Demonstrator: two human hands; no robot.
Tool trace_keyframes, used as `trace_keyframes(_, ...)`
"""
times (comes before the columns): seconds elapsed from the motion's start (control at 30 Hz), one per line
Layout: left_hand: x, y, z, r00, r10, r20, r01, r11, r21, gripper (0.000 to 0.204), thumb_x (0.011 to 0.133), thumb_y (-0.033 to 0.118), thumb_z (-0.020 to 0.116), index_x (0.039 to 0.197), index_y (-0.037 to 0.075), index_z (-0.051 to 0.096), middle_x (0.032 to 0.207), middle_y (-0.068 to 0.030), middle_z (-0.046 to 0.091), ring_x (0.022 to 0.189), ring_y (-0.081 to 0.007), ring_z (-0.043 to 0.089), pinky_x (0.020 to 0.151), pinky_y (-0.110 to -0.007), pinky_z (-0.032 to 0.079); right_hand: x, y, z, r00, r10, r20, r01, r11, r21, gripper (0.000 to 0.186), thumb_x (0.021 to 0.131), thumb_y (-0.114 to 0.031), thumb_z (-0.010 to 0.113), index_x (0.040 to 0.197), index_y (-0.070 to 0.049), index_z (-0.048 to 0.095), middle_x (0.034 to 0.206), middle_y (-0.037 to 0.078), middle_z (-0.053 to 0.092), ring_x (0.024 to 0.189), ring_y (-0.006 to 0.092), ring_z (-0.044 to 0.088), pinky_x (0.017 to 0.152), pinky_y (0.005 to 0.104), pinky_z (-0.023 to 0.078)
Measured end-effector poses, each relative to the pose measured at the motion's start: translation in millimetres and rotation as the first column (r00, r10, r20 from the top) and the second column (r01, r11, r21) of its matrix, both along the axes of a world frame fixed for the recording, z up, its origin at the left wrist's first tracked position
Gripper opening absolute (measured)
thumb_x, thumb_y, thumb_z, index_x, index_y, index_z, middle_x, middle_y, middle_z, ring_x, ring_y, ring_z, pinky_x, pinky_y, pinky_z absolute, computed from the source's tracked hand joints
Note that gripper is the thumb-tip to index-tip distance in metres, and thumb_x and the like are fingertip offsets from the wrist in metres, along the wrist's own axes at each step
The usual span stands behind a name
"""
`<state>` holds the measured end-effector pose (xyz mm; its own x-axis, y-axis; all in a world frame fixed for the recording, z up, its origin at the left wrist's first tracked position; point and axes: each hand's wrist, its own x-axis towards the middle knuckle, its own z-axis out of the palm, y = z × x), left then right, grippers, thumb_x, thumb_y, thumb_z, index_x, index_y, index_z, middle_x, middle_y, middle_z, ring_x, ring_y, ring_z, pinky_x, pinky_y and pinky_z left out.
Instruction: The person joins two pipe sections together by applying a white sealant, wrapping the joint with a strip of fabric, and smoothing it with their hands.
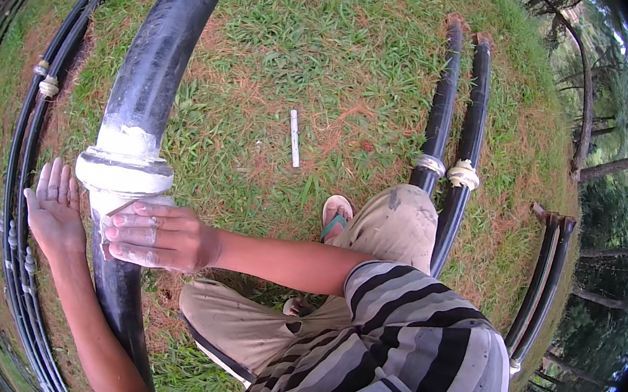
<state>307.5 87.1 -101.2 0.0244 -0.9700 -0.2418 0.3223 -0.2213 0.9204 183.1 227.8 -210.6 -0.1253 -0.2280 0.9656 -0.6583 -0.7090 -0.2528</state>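
A thick black pipe (155, 62) runs lengthwise on my left, with a bulging joint (124, 172) coated in white paste. My right hand (158, 236) lies across the pipe just below the joint, its fingers whitened and pressed together over a thin brown flat piece (105, 250). That piece rests against the white-smeared surface; most of it is hidden under the fingers. On the pipe's far left side my left hand (58, 209) is open, palm up, fingers stretched and dusted white. It holds nothing. Whether it touches the pipe I cannot tell.
A short white stick (294, 138) lies on the grass ahead. Two black pipes with coated joints (463, 174) run along my right, and more jointed pipes (49, 86) lie far left. My sandalled foot (336, 216) and bent knee (405, 214) are beside the work. Trees (604, 163) stand at right.
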Motion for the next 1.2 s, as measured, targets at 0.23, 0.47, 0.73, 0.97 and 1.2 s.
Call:
trace_keyframes(0.23, 6.7, -8.4, -4.2, 0.987, -0.158, -0.004, 0.158, 0.987, 0.022, 0.068, 0.111, 0.047, 0.024, 0.157, -0.003, 0.027, 0.161, -0.0200, 0.036, 0.146, -0.0294, 0.041, 0.121, -0.044, 0.035, -5.2, -6.9, 35.5, 0.997, 0.057, 0.051, -0.055, 0.998, -0.042, 0.030, 0.089, -0.011, 0.067, 0.118, -0.004, 0.073, 0.122, 0.014, 0.072, 0.114, 0.0310, 0.070, 0.102, 0.0431, 0.056)
trace_keyframes(0.47, -4.9, -8.6, -3.4, 0.993, -0.114, 0.031, 0.115, 0.993, -0.017, 0.068, 0.111, 0.047, 0.021, 0.156, -0.003, 0.030, 0.159, -0.0193, 0.040, 0.146, -0.0308, 0.040, 0.121, -0.044, 0.035, 8.5, -20.9, 55.0, 0.999, 0.010, 0.047, -0.011, 1.000, 0.007, 0.032, 0.086, -0.011, 0.065, 0.116, -0.002, 0.073, 0.117, 0.014, 0.073, 0.112, 0.0297, 0.071, 0.101, 0.0402, 0.057)
trace_keyframes(0.73, -1.0, -14.3, -8.9, 0.993, -0.119, 0.015, 0.119, 0.993, -0.012, 0.069, 0.110, 0.049, 0.023, 0.156, -0.001, 0.032, 0.160, -0.0181, 0.039, 0.147, -0.0304, 0.039, 0.122, -0.044, 0.032, -3.3, -3.1, 29.7, 0.984, 0.073, 0.161, -0.075, 0.997, 0.011, 0.034, 0.086, -0.008, 0.064, 0.119, -0.004, 0.072, 0.122, 0.011, 0.071, 0.112, 0.0272, 0.071, 0.101, 0.0410, 0.057)
trace_keyframes(0.97, 1.0, -8.0, -6.4, 0.990, -0.142, -0.010, 0.143, 0.990, 0.021, 0.069, 0.110, 0.051, 0.025, 0.155, 0.000, 0.034, 0.159, -0.0168, 0.042, 0.147, -0.0268, 0.039, 0.120, -0.042, 0.033, -8.9, -4.4, 30.6, 0.991, 0.101, 0.092, -0.094, 0.993, -0.076, 0.033, 0.084, -0.008, 0.065, 0.117, -0.002, 0.071, 0.119, 0.014, 0.072, 0.113, 0.0294, 0.070, 0.099, 0.0397, 0.059)
trace_keyframes(1.2, 14.8, -22.7, -7.2, 0.972, -0.203, -0.117, 0.209, 0.977, 0.041, 0.073, 0.109, 0.053, 0.027, 0.158, -0.001, 0.028, 0.165, -0.0158, 0.030, 0.153, -0.0300, 0.028, 0.127, -0.049, 0.020, 19.9, -29.2, 65.2, 0.999, -0.025, 0.027, 0.024, 0.999, 0.035, 0.033, 0.087, -0.009, 0.063, 0.118, -0.003, 0.071, 0.120, 0.012, 0.072, 0.115, 0.0299, 0.069, 0.102, 0.0403, 0.057)
